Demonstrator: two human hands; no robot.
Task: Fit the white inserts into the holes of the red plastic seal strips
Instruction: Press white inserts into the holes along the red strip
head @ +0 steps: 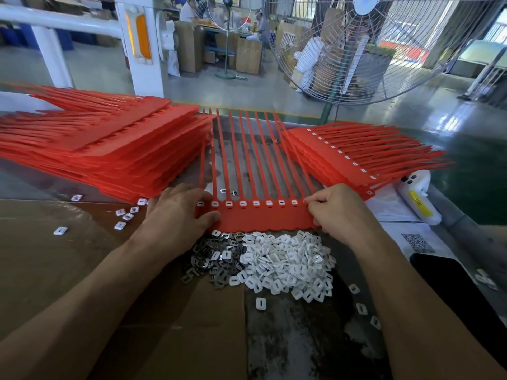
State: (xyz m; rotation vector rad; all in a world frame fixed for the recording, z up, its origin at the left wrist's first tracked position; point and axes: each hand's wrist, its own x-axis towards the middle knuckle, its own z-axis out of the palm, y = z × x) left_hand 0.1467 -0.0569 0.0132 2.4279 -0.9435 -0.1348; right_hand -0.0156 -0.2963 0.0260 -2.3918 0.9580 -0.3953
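Here both hands (175, 212) (336, 208) grip the red seal strip (263, 219); yellow label (419, 204) writing unreadable.

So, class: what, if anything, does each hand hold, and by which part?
Both hold the flat red plastic seal strip sheet: left hand at its left end, thumb on top; right hand has its grip on the right end.
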